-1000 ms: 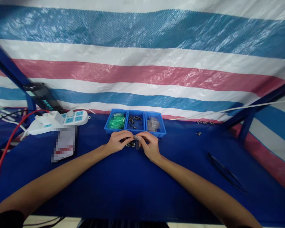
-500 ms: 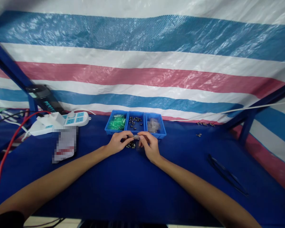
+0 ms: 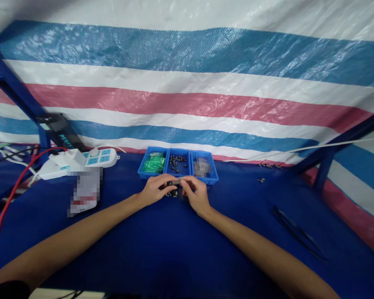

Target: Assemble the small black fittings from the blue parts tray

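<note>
My left hand [image 3: 155, 189] and my right hand [image 3: 197, 193] meet just in front of the blue bins. Between their fingertips is a small clear plastic bag [image 3: 176, 182], pinched by the right thumb and fingers. The left thumb and fingers close around a small dark piece at the bag's left end, too small to name. Beneath the hands lie several small black screws [image 3: 175, 193], partly hidden by the fingers.
Three joined blue bins hold green bags [image 3: 154, 162], dark screws [image 3: 177, 160] and clear bags [image 3: 202, 167]. A power strip [image 3: 77, 162], blurred-out flat object [image 3: 86, 189] and black bottle [image 3: 57, 131] are left. Dark-framed glasses [image 3: 299, 234] and loose screws [image 3: 261, 180] lie right.
My left thumb and fingers have parted slightly, and more of the dark piece shows between them. The camera view has tilted up a little; the bins and other objects are unmoved.
</note>
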The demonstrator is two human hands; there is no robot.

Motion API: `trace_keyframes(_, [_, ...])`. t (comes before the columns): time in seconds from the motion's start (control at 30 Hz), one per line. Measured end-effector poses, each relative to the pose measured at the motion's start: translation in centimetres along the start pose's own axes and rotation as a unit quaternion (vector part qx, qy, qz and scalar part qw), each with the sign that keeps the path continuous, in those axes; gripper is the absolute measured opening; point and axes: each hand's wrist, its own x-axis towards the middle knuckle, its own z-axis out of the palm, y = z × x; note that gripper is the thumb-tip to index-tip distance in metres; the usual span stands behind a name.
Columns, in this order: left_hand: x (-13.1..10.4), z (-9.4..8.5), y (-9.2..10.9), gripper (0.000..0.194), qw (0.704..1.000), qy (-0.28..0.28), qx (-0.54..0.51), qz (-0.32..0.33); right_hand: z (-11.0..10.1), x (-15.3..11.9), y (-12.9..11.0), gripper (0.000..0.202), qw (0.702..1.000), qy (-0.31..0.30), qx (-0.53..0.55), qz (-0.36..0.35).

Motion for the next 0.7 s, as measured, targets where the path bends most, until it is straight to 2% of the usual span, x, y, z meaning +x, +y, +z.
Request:
trace_keyframes(0.43, [-0.03, 0.13, 0.04, 0.017, 0.999, 0.024, 0.009, 0.044, -0.12, 0.04, -0.31, 0.021, 0.999, -0.022, 0.026, 0.013])
trace_keyframes(0.7, [-0.10, 0.08, -0.09, 0.015, 0.999, 0.011, 0.010, 0.050, -0.08, 0.08, -0.54, 0.021, 0.999, -0.021, 0.031, 0.016])
